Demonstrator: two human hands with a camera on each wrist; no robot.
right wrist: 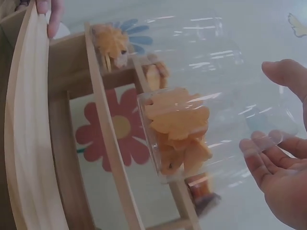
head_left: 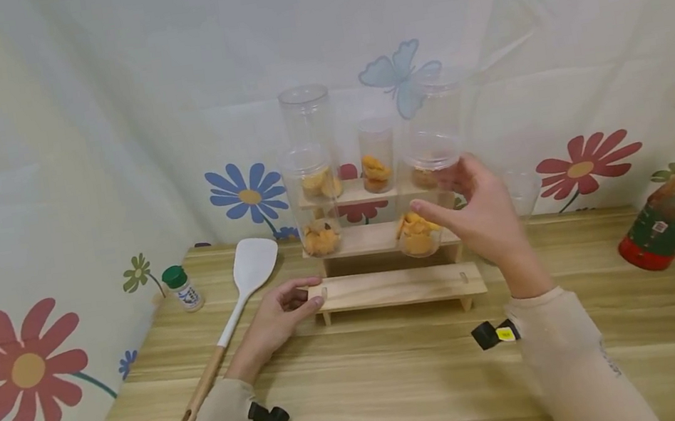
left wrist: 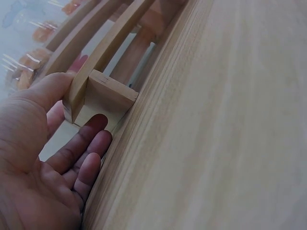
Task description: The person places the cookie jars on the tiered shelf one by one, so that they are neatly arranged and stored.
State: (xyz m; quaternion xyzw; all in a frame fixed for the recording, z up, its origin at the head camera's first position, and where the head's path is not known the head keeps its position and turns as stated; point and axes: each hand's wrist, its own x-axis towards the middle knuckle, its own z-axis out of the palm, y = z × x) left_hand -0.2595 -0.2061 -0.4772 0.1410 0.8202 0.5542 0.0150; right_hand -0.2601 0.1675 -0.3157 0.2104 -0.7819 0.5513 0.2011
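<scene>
My right hand (head_left: 483, 211) holds a clear plastic jar (right wrist: 223, 110) by its sides, thumb opposite the fingers. Orange-yellow snack pieces (right wrist: 177, 120) lie at its bottom. The jar is at the right front of a stepped wooden rack (head_left: 396, 287); whether its base touches the middle step cannot be told. On the rack's lowest board, my left hand (head_left: 275, 320) pinches the left end, thumb against the board and the lower fingers loosely curled beside it. Another tall clear jar (head_left: 313, 203) with snacks stands on the middle step, left side.
Behind, the top step bears a tall jar (head_left: 306, 118), a smaller jar (head_left: 378, 154) and another tall jar (head_left: 442, 106). A clear cup (head_left: 523, 191) is right of the rack. A white spatula (head_left: 254, 265) and green-capped shaker (head_left: 183, 290) lie left; a sauce bottle (head_left: 668, 214) stands right.
</scene>
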